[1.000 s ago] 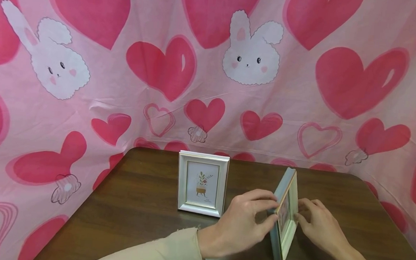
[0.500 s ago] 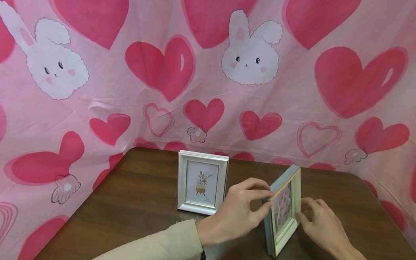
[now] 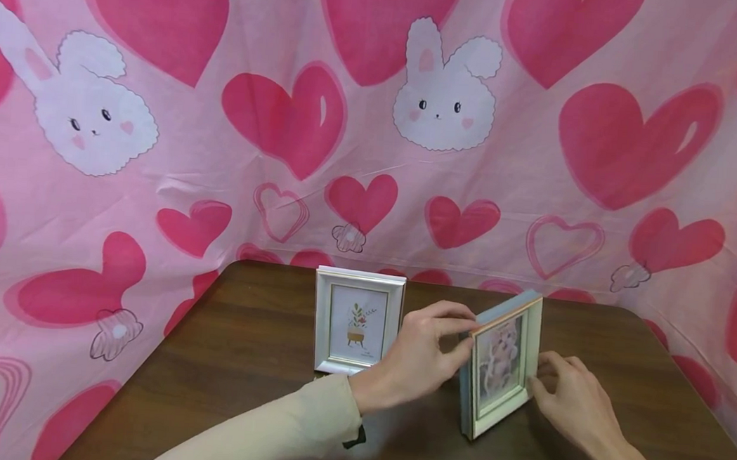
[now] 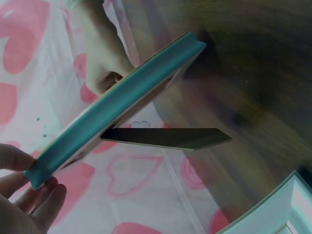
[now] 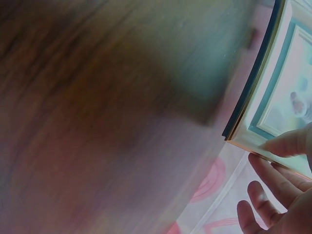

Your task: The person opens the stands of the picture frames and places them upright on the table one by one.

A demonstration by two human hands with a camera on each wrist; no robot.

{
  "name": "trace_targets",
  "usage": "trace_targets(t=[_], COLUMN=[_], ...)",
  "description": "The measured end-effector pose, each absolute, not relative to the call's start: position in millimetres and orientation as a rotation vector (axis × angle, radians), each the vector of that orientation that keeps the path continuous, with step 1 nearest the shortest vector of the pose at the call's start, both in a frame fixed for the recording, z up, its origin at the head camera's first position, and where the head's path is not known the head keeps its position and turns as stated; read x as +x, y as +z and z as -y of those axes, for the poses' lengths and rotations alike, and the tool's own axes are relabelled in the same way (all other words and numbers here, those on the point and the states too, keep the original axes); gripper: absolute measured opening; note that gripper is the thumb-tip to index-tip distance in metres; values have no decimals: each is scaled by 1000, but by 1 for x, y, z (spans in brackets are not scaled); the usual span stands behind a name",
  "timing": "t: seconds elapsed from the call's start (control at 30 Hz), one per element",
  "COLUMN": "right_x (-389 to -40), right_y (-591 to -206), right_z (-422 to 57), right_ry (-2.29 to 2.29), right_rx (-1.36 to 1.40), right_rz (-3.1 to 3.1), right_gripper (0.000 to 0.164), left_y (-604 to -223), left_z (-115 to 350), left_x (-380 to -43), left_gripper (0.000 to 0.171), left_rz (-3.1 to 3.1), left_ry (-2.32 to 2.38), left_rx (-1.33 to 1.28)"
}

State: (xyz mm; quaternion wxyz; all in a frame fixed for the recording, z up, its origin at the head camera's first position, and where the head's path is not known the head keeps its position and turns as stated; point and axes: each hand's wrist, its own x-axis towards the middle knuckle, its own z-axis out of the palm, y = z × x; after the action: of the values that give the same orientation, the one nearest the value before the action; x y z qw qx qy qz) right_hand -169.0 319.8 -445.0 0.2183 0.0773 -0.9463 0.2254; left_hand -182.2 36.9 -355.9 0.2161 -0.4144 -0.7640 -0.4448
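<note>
A whitish picture frame [image 3: 531, 345] with a pink plush-toy picture is held upright at the right of the table, turned partly toward the head camera. My left hand [image 3: 423, 356] pinches its left edge near the top corner. At the opposite side, my right hand [image 3: 576, 401] grips the edge low down, and the right wrist view shows the thumb [image 5: 287, 144] on the front face. Behind the frame a dark stand leg [image 4: 165, 137] sticks out in the left wrist view. Whether the frame's bottom touches the table cannot be told.
A second white picture frame [image 3: 322, 326] with a potted-plant picture stands upright to the left, partly behind my left wrist. The brown wooden table [image 3: 207, 375] meets a pink cloth [image 3: 373, 160] with hearts and rabbits along its back and sides.
The held frame has turned from nearly edge-on, so its picture now shows. It has also shifted slightly left and away, with my left hand moving along at its edge.
</note>
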Motion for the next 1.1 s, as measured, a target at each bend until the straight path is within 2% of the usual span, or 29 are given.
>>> trace_targets(t=[0.6, 1.1], right_x=[-165, -159], right_y=[-439, -445], right_z=[-315, -312], right_ry=[640, 595], right_rx=[120, 60], right_rz=[2704, 2632], right_gripper=[22, 16], left_y=[-357, -362], left_z=[-37, -42], left_x=[-205, -216], left_gripper=[24, 27], left_rz=[2164, 2194], left_ry=[-1188, -1294], left_rx=[-1086, -1050])
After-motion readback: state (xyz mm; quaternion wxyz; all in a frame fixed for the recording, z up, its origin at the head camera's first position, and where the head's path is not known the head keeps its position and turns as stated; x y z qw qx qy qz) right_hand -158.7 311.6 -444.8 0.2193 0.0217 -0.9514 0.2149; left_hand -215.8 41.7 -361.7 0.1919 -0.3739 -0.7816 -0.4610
